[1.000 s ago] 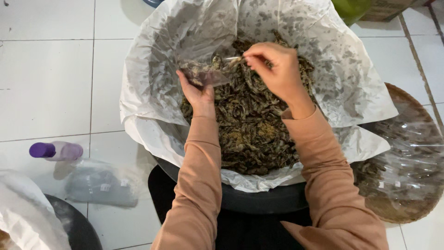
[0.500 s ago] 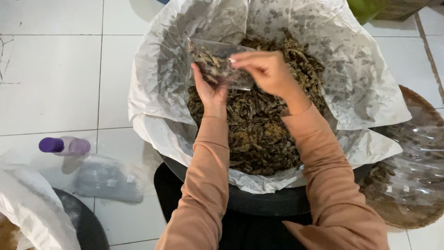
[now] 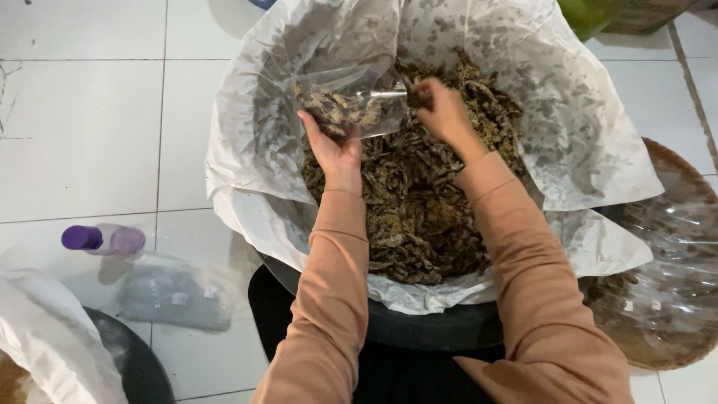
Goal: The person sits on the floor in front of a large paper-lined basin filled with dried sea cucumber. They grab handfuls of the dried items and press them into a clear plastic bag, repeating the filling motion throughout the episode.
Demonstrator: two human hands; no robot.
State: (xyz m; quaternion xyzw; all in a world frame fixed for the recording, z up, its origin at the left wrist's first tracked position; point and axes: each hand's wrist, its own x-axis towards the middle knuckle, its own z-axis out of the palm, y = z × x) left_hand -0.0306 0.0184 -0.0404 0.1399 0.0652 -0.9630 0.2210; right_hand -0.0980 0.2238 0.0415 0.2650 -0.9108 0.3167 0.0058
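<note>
Left hand (image 3: pixel 334 146) raised, fingers clamped on the lower edge of a small clear plastic bag (image 3: pixel 351 101), palm beneath it. Bag held tilted over the far-left part of the tub, mouth turned right, partly filled with dark dried pieces. Right hand (image 3: pixel 441 112) just right of the bag, fingers pinched together at the bag's mouth, apparently on a bit of the dried material; blur prevents certainty on what is gripped. Both forearms in salmon-coloured sleeves (image 3: pixel 329 299).

Directly below both hands: heap of dark dried leafy matter (image 3: pixel 419 224), filling a black tub (image 3: pixel 426 329) lined with white stained paper (image 3: pixel 247 150) folded outward over the rim.

Right of tub: round woven tray (image 3: pixel 673 247) covered by clear plastic. Near left on white tiled floor (image 3: pixel 75 135): purple-capped bottle (image 3: pixel 101 239) lying on its side, flat grey packet (image 3: pixel 176 295) just beside it. Near-left corner: second dark tub (image 3: pixel 142 366) with white lining, partly out of frame.
</note>
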